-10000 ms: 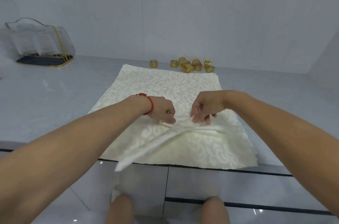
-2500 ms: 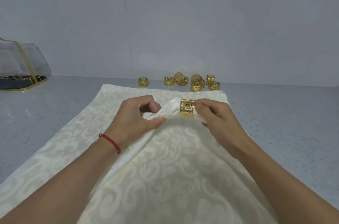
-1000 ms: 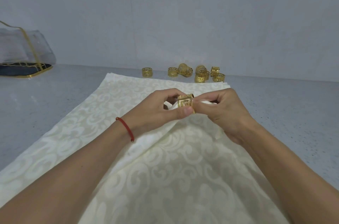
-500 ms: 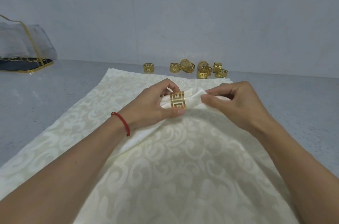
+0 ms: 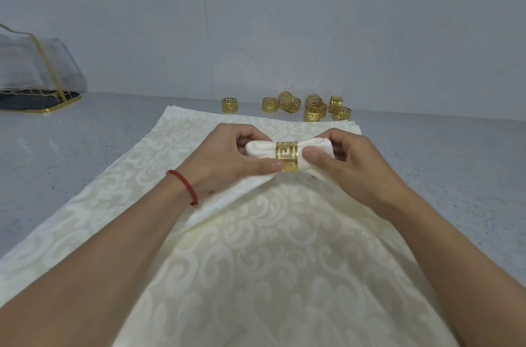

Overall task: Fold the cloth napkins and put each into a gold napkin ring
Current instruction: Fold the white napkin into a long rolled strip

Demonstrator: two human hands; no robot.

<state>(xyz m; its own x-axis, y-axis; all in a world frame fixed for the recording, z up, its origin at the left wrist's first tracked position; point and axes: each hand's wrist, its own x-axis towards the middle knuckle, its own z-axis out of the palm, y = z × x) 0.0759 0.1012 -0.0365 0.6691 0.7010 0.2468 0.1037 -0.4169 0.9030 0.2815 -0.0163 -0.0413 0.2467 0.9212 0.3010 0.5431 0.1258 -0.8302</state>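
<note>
A folded napkin [image 5: 257, 149] is held above the napkin stack [image 5: 256, 261] on the counter [image 5: 71, 141], threaded through a gold ring [image 5: 287, 157]. The left hand [image 5: 233, 159] is clamped on the napkin beside the ring, thumb against the band, probably to steady it. The right hand [image 5: 344, 164] pinches the other end, seemingly to draw the cloth through. Spare rings [image 5: 310, 107] are kept at the wall, within reach. No writing can be read.

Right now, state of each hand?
Left hand: fingers pinch the folded napkin beside the gold napkin ring.
Right hand: fingers pinch the napkin's other end.
</note>
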